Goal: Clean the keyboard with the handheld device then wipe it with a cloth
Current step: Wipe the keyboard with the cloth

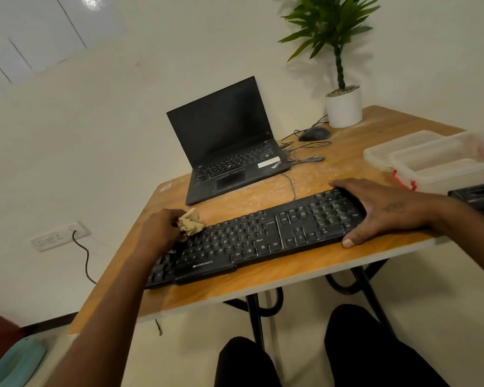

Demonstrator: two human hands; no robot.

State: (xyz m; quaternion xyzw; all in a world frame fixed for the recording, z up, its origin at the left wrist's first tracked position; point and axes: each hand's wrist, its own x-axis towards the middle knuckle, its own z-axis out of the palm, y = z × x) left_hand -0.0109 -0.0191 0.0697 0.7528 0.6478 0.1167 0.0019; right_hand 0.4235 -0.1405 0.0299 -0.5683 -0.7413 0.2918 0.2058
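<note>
A black keyboard lies slanted across the near part of the wooden table. My left hand grips a crumpled beige cloth and holds it on the keys at the keyboard's upper left. My right hand clasps the keyboard's right end, fingers over the far edge and thumb on the near edge. A black handheld device lies at the right edge, partly cut off by the frame.
An open black laptop stands behind the keyboard, with a mouse and loose cables to its right. A white potted plant occupies the far corner. Clear plastic boxes stand at the right. My knees are under the table.
</note>
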